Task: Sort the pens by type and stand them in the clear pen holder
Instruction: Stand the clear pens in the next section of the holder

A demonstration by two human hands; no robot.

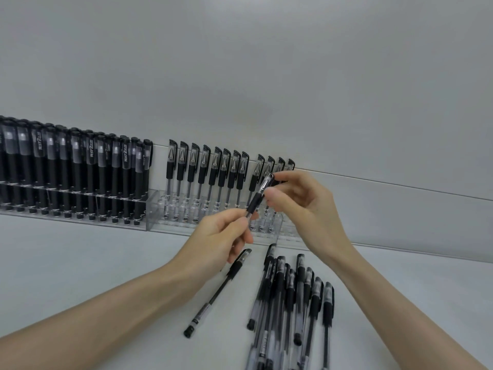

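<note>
- Head view: our left hand (221,236) pinches the lower barrel of a pen (257,198), fingers curled on it. Our right hand (301,201) pinches its capped top between thumb and fingers.
- The pen is tilted in the air, just in front of the holder (153,209), at the right end of the row of clear pens (210,169) standing there.
- Black pens (74,166) fill the holder's left part.
- On the bench (80,263) lie a pile (290,303) of pens and, left of it, a lone pen (221,289).
</note>
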